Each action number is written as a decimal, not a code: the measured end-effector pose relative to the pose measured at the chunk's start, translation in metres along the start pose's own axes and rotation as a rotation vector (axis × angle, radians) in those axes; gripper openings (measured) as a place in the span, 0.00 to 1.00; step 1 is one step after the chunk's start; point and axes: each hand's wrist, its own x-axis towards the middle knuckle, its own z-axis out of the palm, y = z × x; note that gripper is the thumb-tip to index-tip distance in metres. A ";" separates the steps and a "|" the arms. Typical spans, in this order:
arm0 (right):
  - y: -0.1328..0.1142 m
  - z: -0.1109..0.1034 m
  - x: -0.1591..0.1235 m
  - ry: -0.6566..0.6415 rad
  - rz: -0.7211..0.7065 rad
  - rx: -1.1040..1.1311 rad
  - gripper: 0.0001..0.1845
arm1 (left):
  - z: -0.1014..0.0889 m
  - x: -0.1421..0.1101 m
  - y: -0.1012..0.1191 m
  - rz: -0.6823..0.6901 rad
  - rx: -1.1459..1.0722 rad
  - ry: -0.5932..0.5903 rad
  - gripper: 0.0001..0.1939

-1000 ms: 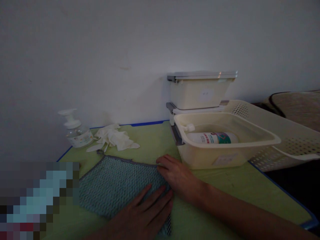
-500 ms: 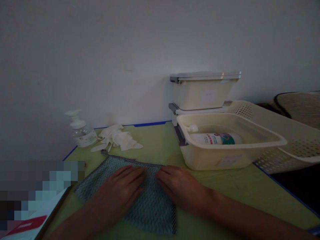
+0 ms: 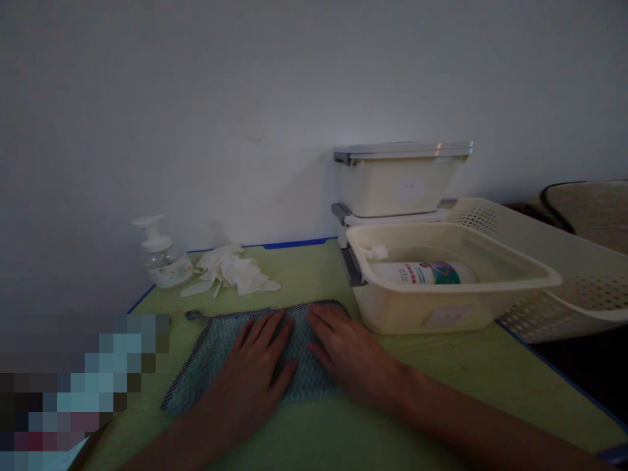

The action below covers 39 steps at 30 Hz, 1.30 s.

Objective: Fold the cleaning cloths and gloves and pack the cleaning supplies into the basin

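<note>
A blue-green textured cloth (image 3: 304, 386) with a black-and-white checked edge and a hanging loop at its far left corner lies on the green table (image 3: 422, 405). My left hand (image 3: 255, 373) rests flat on its middle, fingers stretched forward and a little apart, thumb out to the right. On the right part of the cloth lies my right hand (image 3: 343, 347), palm down, with its fingers extended toward the far left. Both palms hide part of the cloth.
Behind the cloth are crumpled white gloves (image 3: 233, 271) and a clear pump bottle (image 3: 167, 258). At right, a cream basin (image 3: 422, 311) holds a white bottle (image 3: 417, 273). A lidded box (image 3: 397, 186) and a perforated basket (image 3: 534, 242) stand behind it. Pixelation covers the lower left.
The cloth has turned and its right side has shifted away from me. My left hand's fingers have spread and moved slightly forward; my right hand has also slid forward.
</note>
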 end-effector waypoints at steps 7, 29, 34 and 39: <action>-0.002 0.015 -0.004 -0.095 -0.025 0.085 0.36 | 0.002 -0.004 -0.009 -0.022 0.021 -0.093 0.28; 0.010 -0.010 -0.010 -0.115 -0.435 0.007 0.27 | 0.009 -0.046 -0.059 -0.141 0.119 -0.020 0.28; 0.003 -0.025 -0.013 -0.083 -0.557 -0.195 0.09 | 0.011 -0.047 -0.058 -0.189 0.122 -0.054 0.28; 0.004 -0.025 -0.016 0.001 -0.544 -0.324 0.02 | 0.009 -0.047 -0.056 -0.293 0.171 -0.072 0.29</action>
